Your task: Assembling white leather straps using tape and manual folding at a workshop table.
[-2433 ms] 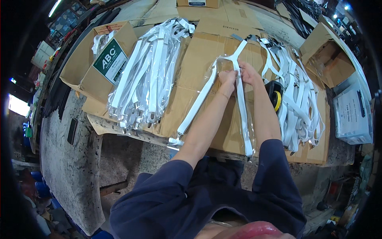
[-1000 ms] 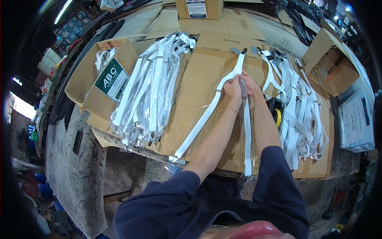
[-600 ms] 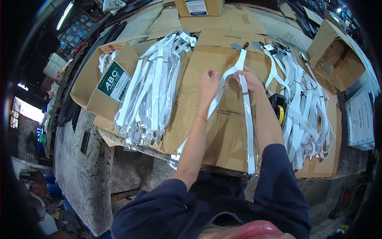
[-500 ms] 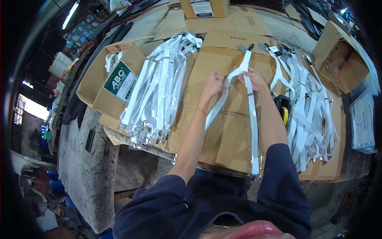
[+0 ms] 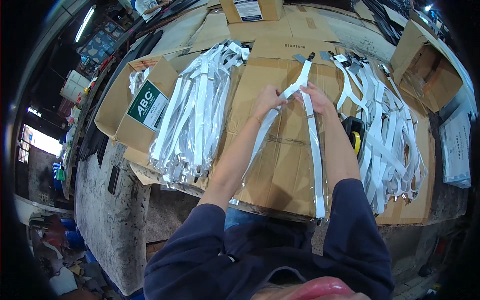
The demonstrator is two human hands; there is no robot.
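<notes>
A pair of white Y-shaped suspenders (image 5: 303, 75) lies on the flattened cardboard, with a dark clip and a grey tag at its far end. Clear plastic sleeves cover its two straps. My left hand (image 5: 270, 101) pinches the left strap and its sleeve just below the fork. At the other side of the fork, my right hand (image 5: 318, 98) has its fingers closed on the right strap near the sleeve's top. On the left lies a pile of sleeved suspenders (image 5: 192, 115). Right of my right forearm is a heap of unsleeved white suspenders (image 5: 387, 145).
An open carton (image 5: 115, 107) with a green-and-white label stands left of the sleeved pile. A black-and-yellow tape measure (image 5: 354, 135) sits beside the right heap. Another open carton (image 5: 430, 65) stands at the far right, and a dark phone-like object (image 5: 113, 180) lies at left.
My left hand has closed on the left strap near the fork, and that strap's sleeve now reaches higher. My right hand stays near the fork.
</notes>
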